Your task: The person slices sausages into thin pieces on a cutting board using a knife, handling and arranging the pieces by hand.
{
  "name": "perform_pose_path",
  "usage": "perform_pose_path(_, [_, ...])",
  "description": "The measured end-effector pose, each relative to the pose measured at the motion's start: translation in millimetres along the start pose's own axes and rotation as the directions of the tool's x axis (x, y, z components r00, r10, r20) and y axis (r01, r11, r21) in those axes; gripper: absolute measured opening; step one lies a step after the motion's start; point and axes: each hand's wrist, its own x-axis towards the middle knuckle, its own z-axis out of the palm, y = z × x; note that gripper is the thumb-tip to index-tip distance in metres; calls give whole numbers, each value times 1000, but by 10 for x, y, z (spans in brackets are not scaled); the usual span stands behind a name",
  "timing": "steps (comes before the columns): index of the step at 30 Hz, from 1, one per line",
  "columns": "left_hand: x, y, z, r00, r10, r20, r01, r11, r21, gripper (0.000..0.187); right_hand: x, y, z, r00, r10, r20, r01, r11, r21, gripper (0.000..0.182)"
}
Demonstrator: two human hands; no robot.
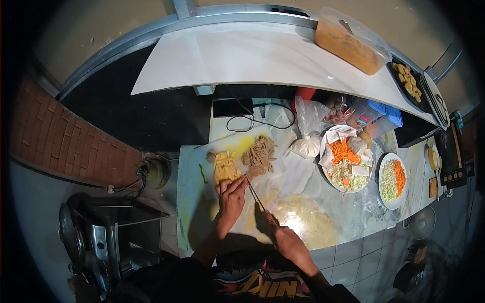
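Observation:
My right hand (291, 244) is closed round the handle of a knife (255, 196), its blade slanting up and left toward my other hand. With bent fingers, my left hand (233, 201) presses on a small brown food piece (247, 177) at the blade's tip; the fingers partly hide it. Both are over a pale cutting board (273, 151). Just beyond lie a heap of brown food strips (258, 153) and a pile of pale yellow strips (225, 165). A round brown piece (211, 155) and a green chili (203, 173) lie to the left.
On the right stand a plate of shredded vegetables (346, 157) and a smaller oval plate (391, 181). Behind are a plastic bag of white powder (306, 146), a phone (232, 107) and a black cable (275, 123). A raised white shelf (227, 55) holds a plastic tub (351, 43).

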Motion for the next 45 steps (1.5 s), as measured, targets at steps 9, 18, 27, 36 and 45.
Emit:
perform_pose_path(9, [-20,-4,2,1000,-11,10,10,1000,29,26,31,17,128,999,-9,-43,6,998,-57,86])
perform_pose_path(18, [-19,36,-23,1000,-22,-1,22,995,94,26,-52,57,252,993,-48,-112,25,980,-197,88])
perform_pose_path(27, [7,58,-42,999,-26,-20,27,999,34,25,83,181,214,993,43,-110,-57,990,-127,98])
perform_pose_path(36, [-20,16,-6,999,-40,-23,40,999,-3,27,137,228,317,981,48,-187,-88,973,-212,82])
perform_pose_path(45, [-25,29,7,999,-33,-19,34,999,24,28,179,273,277,978,-5,-208,-7,998,-57,72])
